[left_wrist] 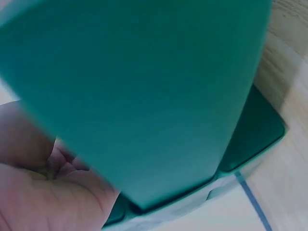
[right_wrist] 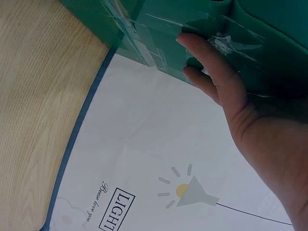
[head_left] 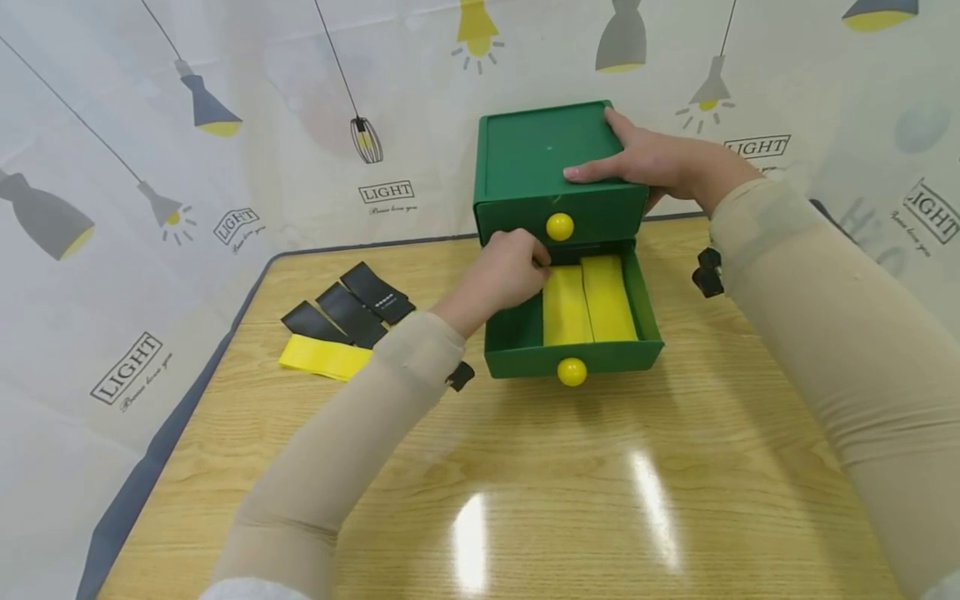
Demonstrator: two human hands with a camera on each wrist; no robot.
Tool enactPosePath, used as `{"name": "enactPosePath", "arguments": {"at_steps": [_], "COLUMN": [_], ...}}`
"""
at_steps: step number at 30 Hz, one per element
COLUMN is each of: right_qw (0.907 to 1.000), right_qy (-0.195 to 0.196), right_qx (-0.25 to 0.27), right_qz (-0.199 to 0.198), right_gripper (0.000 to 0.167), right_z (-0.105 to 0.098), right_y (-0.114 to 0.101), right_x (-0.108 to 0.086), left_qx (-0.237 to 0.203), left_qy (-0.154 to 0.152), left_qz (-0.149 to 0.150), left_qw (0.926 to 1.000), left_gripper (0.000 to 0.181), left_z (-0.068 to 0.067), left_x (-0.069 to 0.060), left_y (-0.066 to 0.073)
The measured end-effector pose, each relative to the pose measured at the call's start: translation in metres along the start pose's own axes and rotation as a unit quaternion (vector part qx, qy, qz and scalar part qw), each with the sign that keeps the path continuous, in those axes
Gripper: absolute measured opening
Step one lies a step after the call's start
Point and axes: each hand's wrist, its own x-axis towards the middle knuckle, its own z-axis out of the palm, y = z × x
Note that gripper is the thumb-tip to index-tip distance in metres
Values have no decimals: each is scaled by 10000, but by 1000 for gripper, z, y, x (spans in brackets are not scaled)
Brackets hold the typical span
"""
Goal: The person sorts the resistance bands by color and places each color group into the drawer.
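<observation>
A small green two-drawer cabinet (head_left: 551,154) stands on the table, its lower drawer (head_left: 517,360) pulled out. Two flat yellow strips (head_left: 609,300) lie side by side inside that drawer. My left hand (head_left: 506,271) reaches in over its left side, fingers curled at the far corner of the left yellow strip (head_left: 567,308). The fingertips are hidden, so a hold on the strip cannot be confirmed. A green panel (left_wrist: 144,96) fills most of the left wrist view. My right hand (head_left: 652,160) rests spread over the cabinet's right edge; some fingers touch its taped side (right_wrist: 163,43).
Several black strips (head_left: 348,312) lie on the left of the table (head_left: 570,483), with a folded yellow strip (head_left: 322,357) in front of them. Yellow ball knobs (head_left: 572,372) stick out from the drawer fronts. A lamp-patterned cloth (head_left: 300,50) hangs close behind the cabinet.
</observation>
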Motion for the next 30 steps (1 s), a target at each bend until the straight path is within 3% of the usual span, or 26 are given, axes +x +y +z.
{"name": "enactPosePath", "arguments": {"at_steps": [5, 12, 21, 30], "right_qw": [10000, 10000, 10000, 9999], "right_qy": [10, 4, -34, -48], "right_qx": [69, 75, 68, 83], "right_qz": [-14, -36, -49, -51], "right_gripper": [127, 127, 126, 126], "right_z": [0, -1, 0, 1], "right_y": [0, 2, 2, 0], "right_x": [0, 0, 0, -1], "left_qx": [-577, -1418, -1917, -2319], "left_qy": [-27, 29, 663, 1186], "left_qz": [140, 11, -262, -675], "left_qw": [9982, 9899, 9789, 9631], "left_gripper": [28, 31, 28, 31], "left_z": [-14, -34, -64, -91], "left_x": [-10, -27, -58, -85], "left_y": [-7, -22, -50, -95]}}
